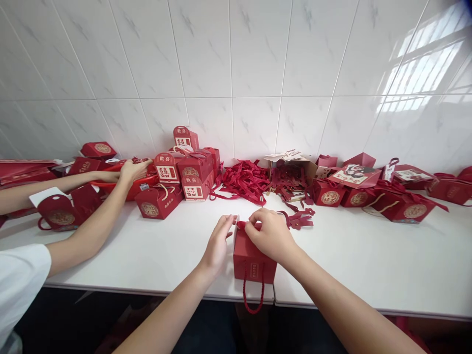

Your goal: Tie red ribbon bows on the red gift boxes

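A red gift box [254, 260] stands at the front edge of the white table, its twisted red cord handle hanging down the near side. My right hand [269, 233] is over the top of the box, thumb and fingers pinched together at a red ribbon [242, 224]. At the box's left top edge is my left hand [218, 243], its fingers bent near a small pale edge; whether it grips anything is hard to tell. Just behind the box lie dark red flower-shaped cutouts [302, 219].
A heap of red ribbons [247, 179] and an open carton [309, 169] of red cutouts stand by the wall. Stacked red boxes [195, 169] are left of them, more boxes [359, 184] right. Another person's arms [96, 221] reach into a red basket [134, 191] at left.
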The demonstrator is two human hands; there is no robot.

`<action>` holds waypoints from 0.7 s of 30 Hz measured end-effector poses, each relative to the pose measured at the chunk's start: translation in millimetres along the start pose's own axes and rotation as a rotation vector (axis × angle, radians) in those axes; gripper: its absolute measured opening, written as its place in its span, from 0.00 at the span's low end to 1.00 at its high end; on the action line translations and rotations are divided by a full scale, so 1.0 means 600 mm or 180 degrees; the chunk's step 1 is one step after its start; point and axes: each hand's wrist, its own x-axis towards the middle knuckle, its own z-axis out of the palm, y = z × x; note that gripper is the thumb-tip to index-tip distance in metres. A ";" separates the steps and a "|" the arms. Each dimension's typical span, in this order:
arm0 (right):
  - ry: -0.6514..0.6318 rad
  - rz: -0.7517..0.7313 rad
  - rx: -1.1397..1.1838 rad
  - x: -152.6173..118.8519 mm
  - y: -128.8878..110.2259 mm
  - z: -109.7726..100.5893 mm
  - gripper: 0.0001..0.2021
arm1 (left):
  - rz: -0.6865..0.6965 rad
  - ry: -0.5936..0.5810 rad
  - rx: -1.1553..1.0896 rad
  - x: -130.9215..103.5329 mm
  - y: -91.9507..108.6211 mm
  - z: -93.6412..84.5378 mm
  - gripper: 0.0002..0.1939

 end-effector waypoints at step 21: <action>-0.0087 -0.0021 -0.0012 -0.003 0.001 -0.002 0.09 | 0.0249 -0.0206 0.1160 0.011 0.011 -0.033 0.14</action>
